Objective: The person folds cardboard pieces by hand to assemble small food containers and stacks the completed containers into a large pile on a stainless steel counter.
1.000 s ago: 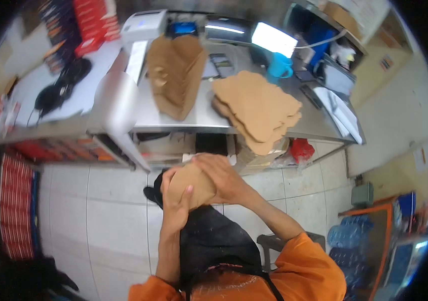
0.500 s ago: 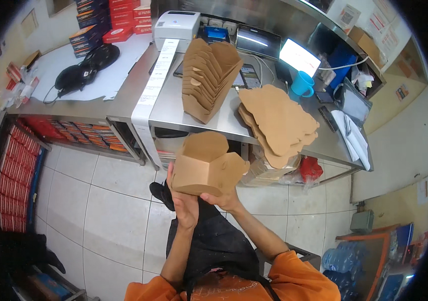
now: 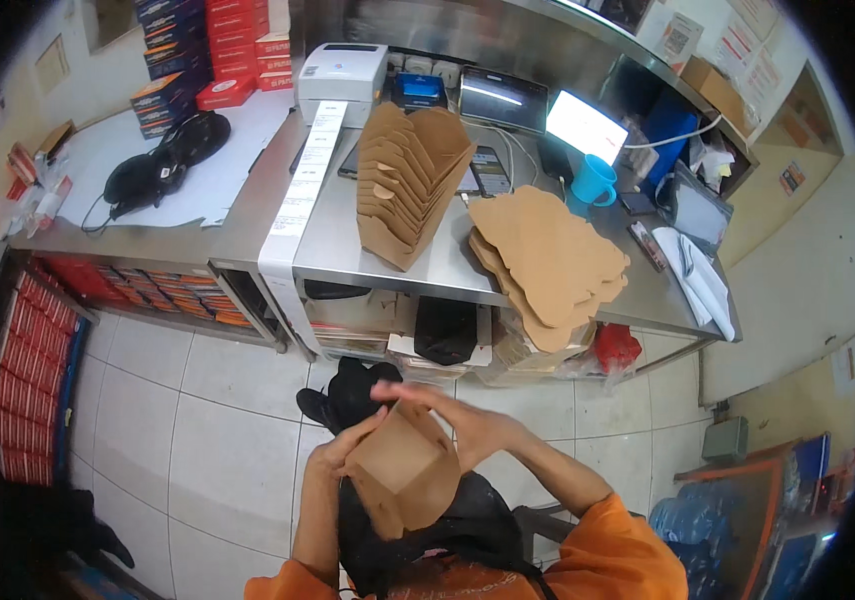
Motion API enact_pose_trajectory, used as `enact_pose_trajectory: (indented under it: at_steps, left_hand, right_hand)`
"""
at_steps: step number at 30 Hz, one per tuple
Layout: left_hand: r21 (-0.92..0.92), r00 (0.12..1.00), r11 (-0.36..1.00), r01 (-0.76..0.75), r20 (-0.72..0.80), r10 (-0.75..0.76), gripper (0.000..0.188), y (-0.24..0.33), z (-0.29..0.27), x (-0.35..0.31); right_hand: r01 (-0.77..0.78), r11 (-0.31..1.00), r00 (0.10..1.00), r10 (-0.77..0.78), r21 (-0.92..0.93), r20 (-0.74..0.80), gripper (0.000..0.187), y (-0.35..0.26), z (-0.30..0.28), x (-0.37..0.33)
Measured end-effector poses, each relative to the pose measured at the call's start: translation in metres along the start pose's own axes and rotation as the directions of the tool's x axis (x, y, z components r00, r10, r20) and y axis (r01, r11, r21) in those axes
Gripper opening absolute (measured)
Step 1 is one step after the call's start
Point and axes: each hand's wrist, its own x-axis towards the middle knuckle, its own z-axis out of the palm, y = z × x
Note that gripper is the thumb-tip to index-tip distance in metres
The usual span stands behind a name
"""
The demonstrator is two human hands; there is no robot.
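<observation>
Over my lap, a brown cardboard food box (image 3: 402, 465) is tipped so that its open inside and one raised flap face me. My left hand (image 3: 335, 455) grips its left side, closed on the cardboard. Across the box's far and right side lies my right hand (image 3: 472, 425), its fingers stretched out to the left against the cardboard. Part of the right palm is hidden. On the steel table ahead stands a nested stack of folded boxes (image 3: 407, 185). To the right of that stack, a pile of flat cardboard blanks (image 3: 547, 255) overhangs the table's front edge.
A label printer (image 3: 342, 75) trails a long paper strip (image 3: 307, 190) over the edge of the steel table (image 3: 427, 262). Behind the cardboard are a tablet (image 3: 502, 98), a lit screen (image 3: 587, 130) and a blue mug (image 3: 594, 180). A black bag (image 3: 445, 330) sits below.
The box has come down toward my lap and turned so its opening faces me. My right hand has moved from under the box to its far side, fingers now straightened.
</observation>
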Motion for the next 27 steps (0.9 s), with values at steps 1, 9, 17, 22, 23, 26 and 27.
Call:
enact_pose_trajectory:
  at_steps: [1,9,17,22,23,26,27]
  left_hand:
    - [0.009,0.999,1.000,0.028,-0.037,-0.027,0.068,0.000,0.002,0.000]
    - [-0.243,0.685,0.642,-0.728,-0.294,0.666,0.091,-0.017,0.046,0.023]
    - [-0.279,0.525,0.451,-0.848,-0.561,0.640,0.074,0.024,0.009,0.001]
    - [-0.278,0.600,0.537,-0.797,-0.475,0.644,0.074,0.034,0.027,-0.016]
    - [-0.296,0.604,0.529,-0.795,-0.470,0.644,0.073,0.035,0.026,-0.019]
    - [-0.381,0.599,0.463,-0.800,-0.497,0.628,0.071,0.033,0.011,-0.023]
    - [-0.387,0.592,0.449,-0.806,-0.494,0.637,0.070,0.031,0.003,-0.024]
  right_hand:
    - [-0.069,0.994,0.997,0.066,0.088,0.035,0.123,0.002,0.008,-0.005]
    - [-0.068,0.964,0.684,0.233,0.258,-0.691,0.127,0.031,0.071,0.026]
    - [-0.336,0.875,0.663,-0.043,-0.348,-0.747,0.117,0.032,-0.056,0.063]
    - [-0.138,0.978,0.711,-0.014,-0.159,-0.703,0.124,0.051,-0.186,0.102]
    - [-0.147,0.988,0.762,0.088,-0.038,-0.642,0.123,0.054,-0.192,0.105]
    - [-0.309,0.951,0.789,0.274,0.031,-0.550,0.125,0.054,-0.183,0.112]
    - [-0.331,0.943,0.769,0.251,-0.029,-0.588,0.126,0.056,-0.175,0.110]
